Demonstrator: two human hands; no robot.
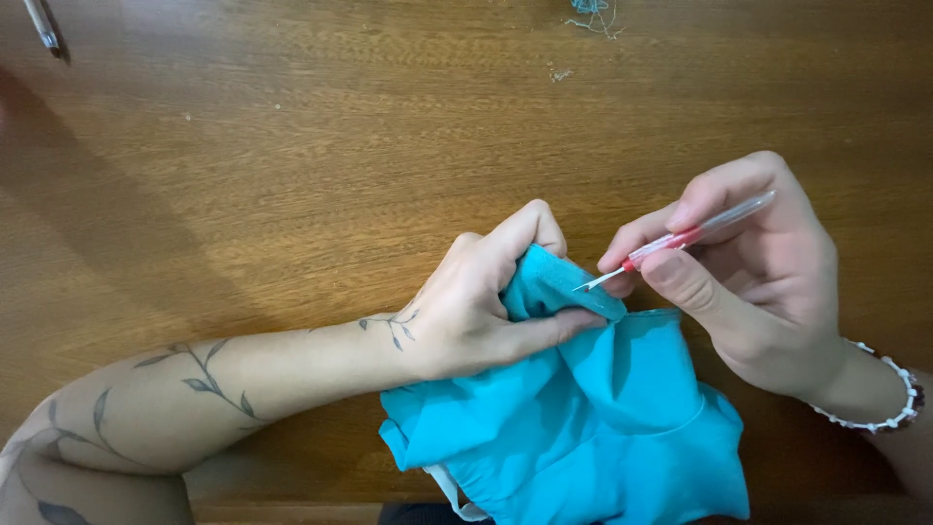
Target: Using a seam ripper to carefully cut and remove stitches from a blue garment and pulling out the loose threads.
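**Mia:** What is far off on the left?

**Ben:** A thin grey pen (44,26) lies on the brown wooden worktop (292,175), at the far left corner. It is well apart from both hands.

**Mia:** And the left hand?

**Ben:** The left hand (476,306) is closed on the bright blue cloth (583,418). Its thumb and fingers pinch a fold of the cloth and lift it up into a little bump. The rest of the cloth lies bunched on the near side of the worktop, between the two arms.

**Mia:** What does the right hand hold?

**Ben:** The right hand (758,272) pinches a small seam ripper with a red and clear plastic handle (680,238). The tool is long and thin. It slants from far right down to near left, and its metal tip points left at the pinched fold. The tip is just touching the fold, right beside the left thumb.

**Mia:** Anything else?

**Ben:** Some loose blue threads (593,12) sit at the far edge, to the right of the middle.
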